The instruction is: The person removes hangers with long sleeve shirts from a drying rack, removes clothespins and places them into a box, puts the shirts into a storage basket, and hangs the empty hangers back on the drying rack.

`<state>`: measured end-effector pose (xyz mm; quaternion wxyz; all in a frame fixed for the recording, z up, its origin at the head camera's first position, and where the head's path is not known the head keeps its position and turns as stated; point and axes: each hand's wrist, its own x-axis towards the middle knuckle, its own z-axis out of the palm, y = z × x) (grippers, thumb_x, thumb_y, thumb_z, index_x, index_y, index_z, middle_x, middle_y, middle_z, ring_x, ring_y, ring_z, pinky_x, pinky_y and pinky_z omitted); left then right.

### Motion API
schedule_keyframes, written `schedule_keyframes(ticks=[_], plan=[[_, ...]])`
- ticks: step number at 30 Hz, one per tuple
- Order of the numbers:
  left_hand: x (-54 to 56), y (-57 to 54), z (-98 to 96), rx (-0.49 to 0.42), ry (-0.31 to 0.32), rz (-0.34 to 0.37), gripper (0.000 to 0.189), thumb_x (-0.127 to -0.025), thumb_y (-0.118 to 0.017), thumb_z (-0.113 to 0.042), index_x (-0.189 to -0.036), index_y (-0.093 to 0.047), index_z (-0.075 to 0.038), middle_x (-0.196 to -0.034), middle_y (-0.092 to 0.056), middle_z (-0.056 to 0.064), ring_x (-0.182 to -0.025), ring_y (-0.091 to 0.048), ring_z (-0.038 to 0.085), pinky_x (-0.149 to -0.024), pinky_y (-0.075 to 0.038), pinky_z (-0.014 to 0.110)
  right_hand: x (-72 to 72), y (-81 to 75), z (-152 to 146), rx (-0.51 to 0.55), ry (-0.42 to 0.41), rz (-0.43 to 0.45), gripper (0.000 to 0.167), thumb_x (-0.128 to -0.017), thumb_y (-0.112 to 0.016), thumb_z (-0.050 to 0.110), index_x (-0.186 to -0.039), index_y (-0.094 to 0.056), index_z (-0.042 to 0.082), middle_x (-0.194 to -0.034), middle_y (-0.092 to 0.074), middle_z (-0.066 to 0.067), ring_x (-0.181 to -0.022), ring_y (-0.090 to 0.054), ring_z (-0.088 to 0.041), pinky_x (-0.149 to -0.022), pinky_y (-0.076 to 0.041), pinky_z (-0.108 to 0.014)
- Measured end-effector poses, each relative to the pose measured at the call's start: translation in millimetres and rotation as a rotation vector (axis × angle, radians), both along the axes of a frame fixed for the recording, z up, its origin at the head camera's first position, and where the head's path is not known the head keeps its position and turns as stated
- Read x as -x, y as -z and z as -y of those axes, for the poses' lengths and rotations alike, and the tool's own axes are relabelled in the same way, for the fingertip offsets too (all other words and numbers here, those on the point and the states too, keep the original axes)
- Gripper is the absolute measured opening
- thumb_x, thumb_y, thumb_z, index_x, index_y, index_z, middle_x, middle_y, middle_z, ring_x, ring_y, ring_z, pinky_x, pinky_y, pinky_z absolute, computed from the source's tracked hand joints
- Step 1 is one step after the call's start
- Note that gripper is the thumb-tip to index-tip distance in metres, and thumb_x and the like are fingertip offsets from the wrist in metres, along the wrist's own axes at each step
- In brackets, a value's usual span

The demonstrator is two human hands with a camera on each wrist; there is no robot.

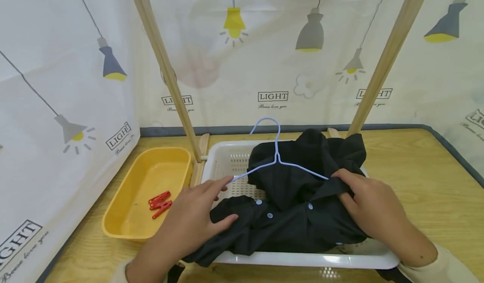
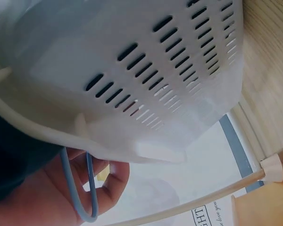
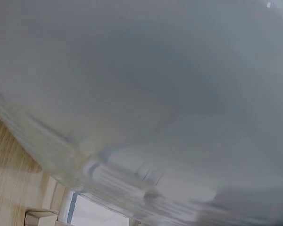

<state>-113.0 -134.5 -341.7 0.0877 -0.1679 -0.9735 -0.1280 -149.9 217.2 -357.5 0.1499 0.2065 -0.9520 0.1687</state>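
A black shirt (image 1: 287,228) with pale buttons lies bunched over the white perforated basket (image 1: 302,259). Across the shirt is a light blue clothes hanger (image 1: 277,150), its hook pointing up and away. My left hand (image 1: 193,216) holds the hanger's left end with its fingers, the thumb apart from it over the shirt. The left wrist view shows the hanger's looped end (image 2: 90,193) against the curled fingers. On the other side, my right hand (image 1: 372,205) grips the shirt's fabric, where the hanger's right end goes under the cloth. The right wrist view shows mostly blurred basket wall (image 3: 132,94).
A yellow tub (image 1: 130,190) with red clothespins (image 1: 160,203) stands left of the basket. Two wooden poles (image 1: 175,85) (image 1: 389,56) rise behind the basket at either side. A lamp-patterned sheet (image 1: 234,77) covers the walls around the wooden table (image 1: 423,169).
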Motion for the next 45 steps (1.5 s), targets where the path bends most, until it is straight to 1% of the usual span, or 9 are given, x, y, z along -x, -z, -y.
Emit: schedule_keyframes(ticks=[5, 9, 14, 18, 22, 26, 32, 37, 45], plan=[[-1.1, 1.0, 1.3, 0.018, 0.020, -0.015, 0.082, -0.077, -0.079, -0.057, -0.147, -0.050, -0.025, -0.110, -0.069, -0.008, -0.084, -0.060, 0.008, -0.081, -0.047, 0.033, -0.7, -0.9, 0.7, 0.002, 0.002, -0.002, 0.028, -0.084, -0.068, 0.002, -0.109, -0.066, 0.014, -0.081, -0.071, -0.005, -0.057, -0.045, -0.011, -0.054, -0.036, -0.030], [-0.7, 0.5, 1.8, -0.011, 0.012, -0.017, 0.076, -0.081, -0.078, -0.054, -0.146, -0.051, -0.025, -0.106, -0.068, -0.010, -0.081, -0.056, 0.006, -0.078, -0.048, 0.029, -0.6, -2.6, 1.1, 0.009, 0.006, 0.001, 0.027, -0.085, -0.068, 0.003, -0.109, -0.066, 0.014, -0.082, -0.071, -0.005, -0.057, -0.046, -0.011, -0.054, -0.036, -0.030], [1.4, -0.7, 2.5, -0.097, -0.020, -0.018, 0.054, -0.087, -0.077, -0.038, -0.137, -0.061, -0.025, -0.091, -0.064, -0.011, -0.066, -0.046, 0.001, -0.059, -0.042, 0.019, -0.5, -2.8, 1.0, 0.008, 0.015, 0.010, 0.022, -0.087, -0.070, 0.008, -0.108, -0.066, 0.014, -0.080, -0.071, -0.005, -0.056, -0.045, -0.010, -0.054, -0.036, -0.030], [4.6, -0.3, 4.2, -0.148, -0.020, -0.096, 0.036, -0.090, -0.076, -0.023, -0.125, -0.070, -0.024, -0.080, -0.065, -0.010, -0.056, -0.040, 0.002, -0.050, -0.036, 0.017, -0.2, -2.2, -0.5, 0.009, 0.020, -0.006, 0.020, -0.088, -0.071, 0.011, -0.108, -0.066, 0.014, -0.074, -0.068, -0.002, -0.055, -0.044, -0.009, -0.053, -0.035, -0.029], [7.2, 1.7, 6.3, -0.156, -0.001, -0.160, 0.029, -0.090, -0.076, -0.018, -0.118, -0.075, -0.023, -0.081, -0.071, -0.008, -0.055, -0.043, 0.004, -0.051, -0.037, 0.018, -0.4, -1.2, -2.4, -0.003, 0.028, 0.015, 0.020, -0.089, -0.070, 0.013, -0.109, -0.066, 0.014, -0.068, -0.063, 0.002, -0.054, -0.042, -0.009, -0.052, -0.034, -0.029], [7.4, 3.3, 10.0, -0.158, -0.008, -0.158, 0.027, -0.089, -0.076, -0.017, -0.115, -0.076, -0.024, -0.087, -0.075, -0.008, -0.061, -0.051, 0.003, -0.056, -0.043, 0.019, -1.0, -0.5, -1.5, -0.014, 0.029, 0.027, 0.021, -0.090, -0.069, 0.013, -0.111, -0.066, 0.014, -0.062, -0.053, 0.008, -0.053, -0.040, -0.009, -0.052, -0.032, -0.028], [9.6, 4.0, 14.5, -0.170, -0.001, -0.185, 0.024, -0.089, -0.076, -0.019, -0.112, -0.077, -0.025, -0.094, -0.077, -0.008, -0.069, -0.062, 0.003, -0.064, -0.053, 0.024, -0.6, -1.0, -0.5, -0.006, 0.029, 0.023, 0.020, -0.090, -0.068, 0.014, -0.110, -0.066, 0.014, -0.061, -0.052, 0.008, -0.053, -0.040, -0.009, -0.051, -0.031, -0.028], [10.8, 3.4, 16.8, -0.178, 0.001, -0.184, 0.019, -0.090, -0.075, -0.022, -0.109, -0.078, -0.024, -0.094, -0.076, -0.009, -0.071, -0.064, 0.002, -0.066, -0.054, 0.026, -0.7, -1.8, -1.8, -0.004, 0.032, 0.035, 0.019, -0.091, -0.068, 0.015, -0.110, -0.066, 0.015, -0.060, -0.052, 0.008, -0.053, -0.040, -0.009, -0.051, -0.032, -0.028], [9.6, -0.5, 21.7, -0.156, -0.006, -0.181, 0.016, -0.089, -0.076, -0.021, -0.105, -0.078, -0.020, -0.090, -0.075, -0.008, -0.065, -0.055, 0.002, -0.063, -0.051, 0.024, 0.1, -2.4, -0.3, -0.006, 0.015, 0.047, 0.019, -0.091, -0.068, 0.017, -0.110, -0.066, 0.015, -0.066, -0.059, 0.007, -0.054, -0.043, -0.006, -0.052, -0.037, -0.029]])
